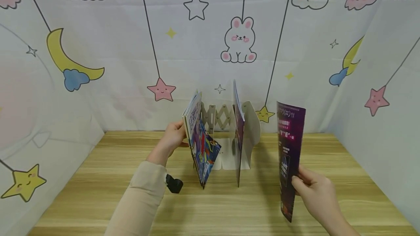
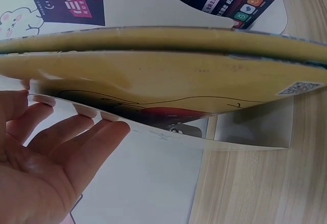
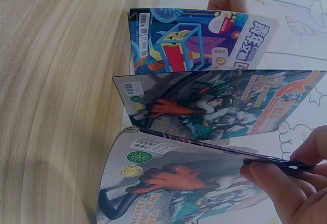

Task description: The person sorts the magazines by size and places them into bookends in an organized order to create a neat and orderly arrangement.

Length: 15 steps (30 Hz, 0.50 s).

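My left hand (image 1: 174, 136) is at the left end of a pale expandable bookend (image 1: 229, 152). In the left wrist view its fingers curl over the edge of the bookend's end plate, beside yellow-backed magazines (image 2: 179, 75). Several magazines (image 1: 198, 137) lean together there, a blue colourful cover facing right. One thin magazine (image 1: 239, 137) stands near the right end plate. Farther right, my right hand (image 1: 316, 188) pinches another magazine (image 1: 290, 156) by its edge, upright, its purple back cover showing. The right wrist view shows its front cover, with a red-gloved hand (image 3: 173, 178).
The bookend stands on a wood-grain table (image 1: 213, 210), its crossed metal lattice (image 1: 224, 117) at the back. Behind and on both sides hangs a white cloth (image 1: 124, 46) printed with stars, moons and rabbits. A black strap piece (image 1: 174, 184) sits at the left wrist.
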Motion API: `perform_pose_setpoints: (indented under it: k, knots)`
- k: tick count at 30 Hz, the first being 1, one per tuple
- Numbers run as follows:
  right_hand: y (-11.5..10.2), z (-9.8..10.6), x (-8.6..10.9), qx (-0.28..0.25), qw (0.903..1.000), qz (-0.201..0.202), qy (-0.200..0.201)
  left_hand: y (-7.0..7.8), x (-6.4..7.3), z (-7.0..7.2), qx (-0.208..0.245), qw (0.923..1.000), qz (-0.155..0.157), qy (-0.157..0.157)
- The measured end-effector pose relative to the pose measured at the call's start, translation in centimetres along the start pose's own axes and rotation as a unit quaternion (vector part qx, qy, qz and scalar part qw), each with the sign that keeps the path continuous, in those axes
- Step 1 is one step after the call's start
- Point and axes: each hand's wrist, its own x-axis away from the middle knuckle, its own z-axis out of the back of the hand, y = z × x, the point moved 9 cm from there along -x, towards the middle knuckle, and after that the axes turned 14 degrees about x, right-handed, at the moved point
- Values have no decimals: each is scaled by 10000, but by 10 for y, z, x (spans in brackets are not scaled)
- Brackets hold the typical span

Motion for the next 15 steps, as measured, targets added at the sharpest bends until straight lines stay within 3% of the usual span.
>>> perform_pose_setpoints:
  k: [15]
  knots:
    - [-12, 13, 9, 104, 9982, 244, 541, 1, 0, 0, 9, 10000, -34, 68]
